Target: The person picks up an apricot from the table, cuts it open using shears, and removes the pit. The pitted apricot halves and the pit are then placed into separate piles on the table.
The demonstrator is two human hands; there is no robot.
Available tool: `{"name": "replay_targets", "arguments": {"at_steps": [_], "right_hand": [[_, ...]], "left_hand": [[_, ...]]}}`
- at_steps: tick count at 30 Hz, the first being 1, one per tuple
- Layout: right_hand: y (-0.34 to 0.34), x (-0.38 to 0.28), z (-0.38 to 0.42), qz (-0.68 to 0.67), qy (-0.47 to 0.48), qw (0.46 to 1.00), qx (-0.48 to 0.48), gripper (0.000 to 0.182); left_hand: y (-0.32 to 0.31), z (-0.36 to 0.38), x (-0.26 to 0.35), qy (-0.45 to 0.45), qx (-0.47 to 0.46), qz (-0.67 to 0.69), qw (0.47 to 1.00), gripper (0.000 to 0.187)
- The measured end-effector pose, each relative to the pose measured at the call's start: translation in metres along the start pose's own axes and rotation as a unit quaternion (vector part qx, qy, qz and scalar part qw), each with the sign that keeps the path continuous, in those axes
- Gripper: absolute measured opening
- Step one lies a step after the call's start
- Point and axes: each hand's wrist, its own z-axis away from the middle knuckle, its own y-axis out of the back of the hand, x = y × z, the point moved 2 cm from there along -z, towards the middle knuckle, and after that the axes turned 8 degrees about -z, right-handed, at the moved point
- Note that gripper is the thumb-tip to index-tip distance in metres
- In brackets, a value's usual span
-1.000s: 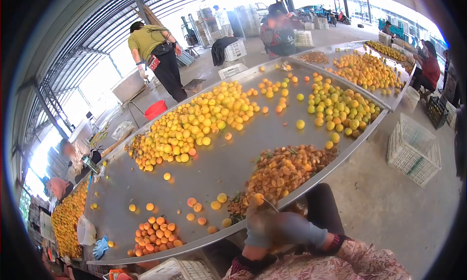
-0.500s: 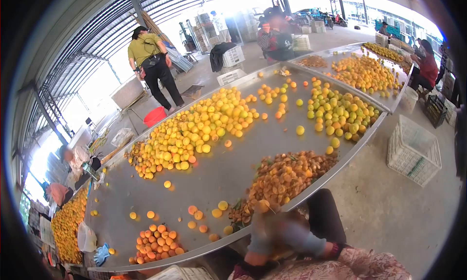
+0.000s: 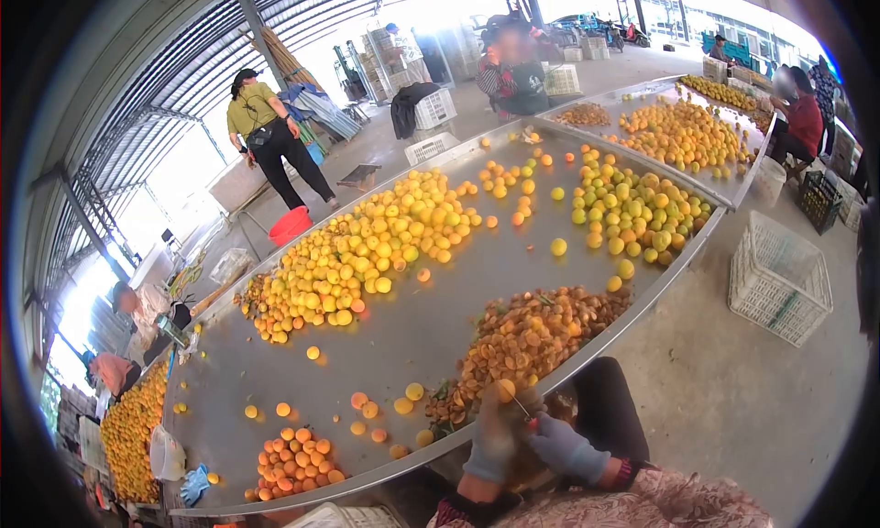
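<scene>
My gloved left hand (image 3: 491,447), blurred at the fingers, is closed around a yellow-orange apricot (image 3: 505,390) at the table's near edge. In my gloved right hand (image 3: 566,447) is a small knife (image 3: 531,422) with a red handle, its thin blade pointing up toward the apricot. Just beyond both hands lies a heap of brownish-orange cut apricot pieces (image 3: 532,340), with some leaves at its left side. A few loose apricots (image 3: 403,405) are scattered to the left of that heap.
The metal table (image 3: 302,372) carries a large yellow apricot pile (image 3: 367,253), a greener pile (image 3: 642,207) and a small orange pile (image 3: 295,464). A white crate (image 3: 779,280) stands right on the floor. Blue gloves (image 3: 194,484) lie left. Other people stand or sit around.
My hands were smeared together in motion; now the right hand is sharper, farther apart from the left, and the knife shows. A person in a green shirt beyond the table has shifted slightly left.
</scene>
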Motion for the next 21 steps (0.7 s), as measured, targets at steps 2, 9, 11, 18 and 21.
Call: {"name": "replay_targets", "arguments": {"at_steps": [2, 9, 11, 18, 21], "right_hand": [[0.001, 0.009, -0.002, 0.029, 0.007, 0.999, 0.018, 0.028], [0.009, -0.001, 0.003, -0.016, 0.055, 0.998, 0.002, 0.036], [0.004, 0.008, -0.004, -0.022, 0.065, 0.998, 0.005, 0.036], [0.005, 0.013, -0.001, 0.018, 0.109, 0.992, 0.06, 0.036], [0.009, 0.004, 0.002, -0.067, 0.097, 0.992, 0.032, 0.035]], "left_hand": [[0.007, -0.005, -0.002, 0.067, 0.047, 0.0, 0.997, 0.043], [-0.001, -0.003, 0.015, 0.013, 0.042, -0.056, 0.997, 0.038], [0.006, -0.004, 0.015, 0.022, -0.011, -0.11, 0.994, 0.035], [-0.01, 0.001, 0.003, 0.036, -0.022, 0.006, 0.999, 0.03], [-0.013, 0.002, 0.01, 0.014, 0.028, -0.108, 0.994, 0.026]]}}
